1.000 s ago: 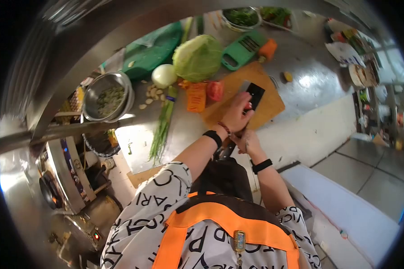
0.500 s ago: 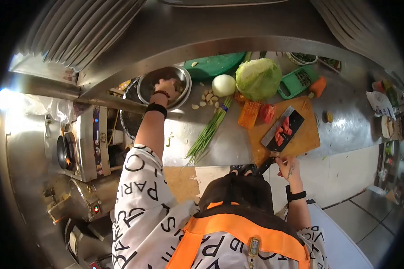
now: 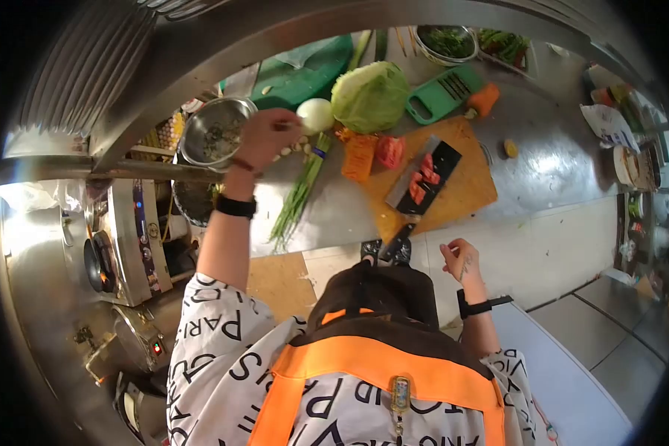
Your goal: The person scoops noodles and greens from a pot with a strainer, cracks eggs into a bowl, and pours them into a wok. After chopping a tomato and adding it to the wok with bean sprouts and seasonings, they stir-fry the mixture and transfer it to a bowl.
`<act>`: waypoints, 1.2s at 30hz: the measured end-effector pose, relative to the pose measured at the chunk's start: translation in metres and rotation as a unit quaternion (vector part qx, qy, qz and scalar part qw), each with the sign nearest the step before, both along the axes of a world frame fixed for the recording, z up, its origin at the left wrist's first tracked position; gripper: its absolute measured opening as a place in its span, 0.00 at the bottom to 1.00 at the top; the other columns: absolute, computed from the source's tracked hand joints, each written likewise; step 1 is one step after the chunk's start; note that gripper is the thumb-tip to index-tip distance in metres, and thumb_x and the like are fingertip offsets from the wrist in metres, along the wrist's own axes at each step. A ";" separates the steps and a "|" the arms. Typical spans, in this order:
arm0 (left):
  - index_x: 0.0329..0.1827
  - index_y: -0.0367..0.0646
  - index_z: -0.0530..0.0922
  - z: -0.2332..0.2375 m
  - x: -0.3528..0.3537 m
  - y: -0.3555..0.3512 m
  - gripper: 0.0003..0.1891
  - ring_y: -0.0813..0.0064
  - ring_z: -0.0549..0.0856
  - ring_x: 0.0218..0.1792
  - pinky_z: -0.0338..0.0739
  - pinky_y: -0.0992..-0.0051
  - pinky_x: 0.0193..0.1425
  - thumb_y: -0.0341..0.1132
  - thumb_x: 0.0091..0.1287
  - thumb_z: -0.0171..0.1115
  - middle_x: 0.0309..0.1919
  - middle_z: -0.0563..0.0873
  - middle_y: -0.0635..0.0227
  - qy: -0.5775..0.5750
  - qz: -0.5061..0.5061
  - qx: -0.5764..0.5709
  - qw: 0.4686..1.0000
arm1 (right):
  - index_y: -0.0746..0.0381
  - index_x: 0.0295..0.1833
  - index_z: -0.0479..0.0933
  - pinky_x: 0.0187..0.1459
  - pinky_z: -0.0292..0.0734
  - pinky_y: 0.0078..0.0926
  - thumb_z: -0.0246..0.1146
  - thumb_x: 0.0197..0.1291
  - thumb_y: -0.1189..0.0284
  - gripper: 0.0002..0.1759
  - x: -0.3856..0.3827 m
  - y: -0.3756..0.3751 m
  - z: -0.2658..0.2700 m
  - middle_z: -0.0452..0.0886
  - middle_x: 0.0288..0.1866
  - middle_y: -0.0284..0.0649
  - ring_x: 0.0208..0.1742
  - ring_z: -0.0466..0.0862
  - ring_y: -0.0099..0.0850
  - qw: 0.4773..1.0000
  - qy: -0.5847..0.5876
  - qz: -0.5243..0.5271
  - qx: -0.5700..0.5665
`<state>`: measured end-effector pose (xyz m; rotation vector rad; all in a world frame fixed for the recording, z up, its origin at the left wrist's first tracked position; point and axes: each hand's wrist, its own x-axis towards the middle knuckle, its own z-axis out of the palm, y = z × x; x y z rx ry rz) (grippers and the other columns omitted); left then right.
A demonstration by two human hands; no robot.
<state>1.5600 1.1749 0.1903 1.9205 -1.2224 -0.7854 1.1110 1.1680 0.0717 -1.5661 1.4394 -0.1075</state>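
Cleaver (image 3: 442, 158) flat on wooden board (image 3: 468, 199), dark blade carrying red tomato pieces (image 3: 421, 182), handle toward counter edge. Right hand (image 3: 459, 260) just beside handle, apart, fingers loosely spread, empty. Left hand (image 3: 264, 137) hovers beside steel bowl (image 3: 193, 145), fingers curled; any contents untellable. Bowl holds chopped greenish bits. Back bowl (image 3: 427, 50) holds greens.

Pale green cabbage (image 3: 369, 97), red tomato pieces (image 3: 421, 178), black cleaver (image 3: 422, 182), tan board (image 3: 453, 186)
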 end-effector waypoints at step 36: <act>0.37 0.40 0.78 -0.067 0.225 0.682 0.10 0.60 0.81 0.42 0.76 0.67 0.46 0.25 0.51 0.59 0.38 0.82 0.58 -0.163 0.478 -0.066 0.861 | 0.62 0.34 0.78 0.33 0.75 0.40 0.62 0.49 0.72 0.07 0.661 0.431 0.059 0.79 0.29 0.50 0.31 0.80 0.47 0.573 -0.154 0.765 -0.251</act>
